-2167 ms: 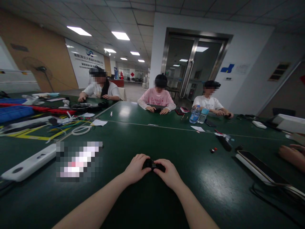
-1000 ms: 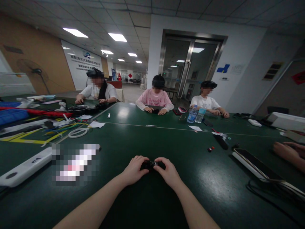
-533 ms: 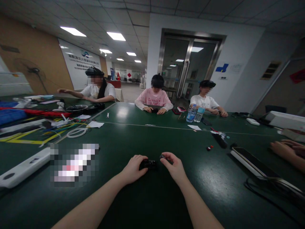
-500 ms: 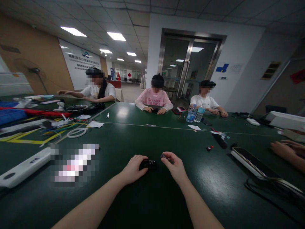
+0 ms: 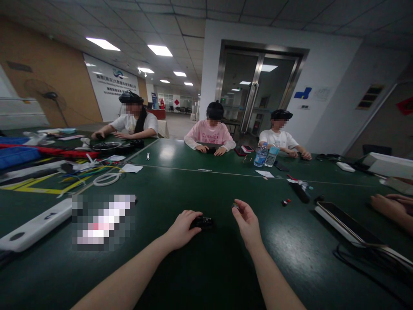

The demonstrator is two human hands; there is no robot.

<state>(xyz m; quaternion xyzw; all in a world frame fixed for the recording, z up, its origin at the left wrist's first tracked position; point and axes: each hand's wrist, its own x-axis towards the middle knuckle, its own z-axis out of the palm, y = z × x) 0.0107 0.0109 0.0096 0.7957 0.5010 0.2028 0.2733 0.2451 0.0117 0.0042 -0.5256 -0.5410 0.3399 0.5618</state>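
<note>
My left hand [image 5: 183, 229] rests on the green table [image 5: 206, 189], its fingers closed round the rear end of a small black, glossy object [image 5: 205, 221]. That object lies on the tabletop, and its kind does not show clearly. To its right, a short distance away, my right hand [image 5: 248, 224] is raised slightly. Its thumb and fingertips pinch a tiny dark piece with a light glint [image 5: 235, 206], too small to name. A gap separates this piece from the black object.
A white power strip [image 5: 35, 226] and a blurred phone screen lie left. On the right are a phone [image 5: 346, 221] on a white block, black cables [image 5: 358, 262] and small red-and-black parts [image 5: 285, 202]. Water bottles [image 5: 271, 155] stand farther back. Several people sit around.
My right hand has moved away to the right from the black object, with the tiny piece still pinched. My left hand stays in place on the object.
</note>
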